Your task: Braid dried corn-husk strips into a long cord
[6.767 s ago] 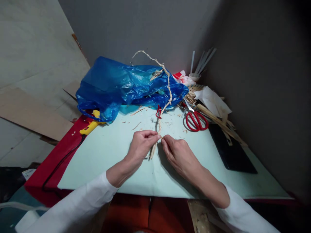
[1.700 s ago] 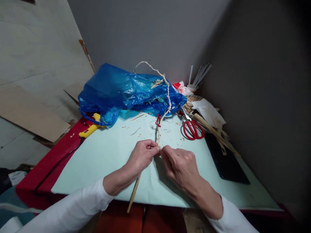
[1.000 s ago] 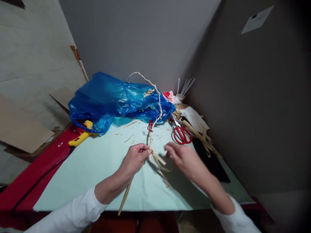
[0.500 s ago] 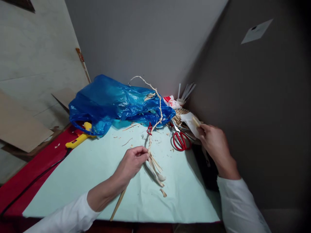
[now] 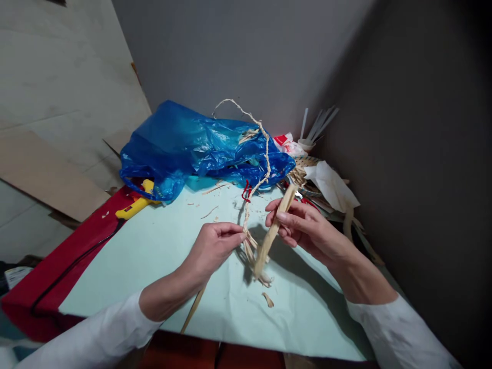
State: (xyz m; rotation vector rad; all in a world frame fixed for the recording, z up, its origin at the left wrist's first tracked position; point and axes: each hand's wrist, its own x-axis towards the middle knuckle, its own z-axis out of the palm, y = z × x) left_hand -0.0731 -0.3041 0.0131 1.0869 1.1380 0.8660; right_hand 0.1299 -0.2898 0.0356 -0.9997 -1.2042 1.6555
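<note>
My left hand [image 5: 221, 243] pinches a twisted straw-coloured cord [image 5: 266, 154] close to its lower end, where loose strands fan out below the fingers. From there the cord rises past a red tie [image 5: 246, 191] and arcs over the blue bag. In my right hand [image 5: 307, 225] is a flat, pale dried-leaf strip [image 5: 272, 238], gripped between thumb and fingers. It slants down in front of the cord's loose strands, hiding part of them. A small curled scrap [image 5: 268, 300] lies on the pale green sheet below.
A blue plastic bag [image 5: 169, 148] fills the back of the table. At the left lies a yellow glue gun [image 5: 134, 206] with a black cable. Behind my right hand are red-handled scissors [image 5: 309, 203], mostly hidden, white paper [image 5: 332, 187] and a cup of white sticks [image 5: 306, 145].
My right hand has come from the pile at the right to the middle, bringing the strip beside the cord's loose end. My left hand keeps its pinch. The view has shifted slightly.
</note>
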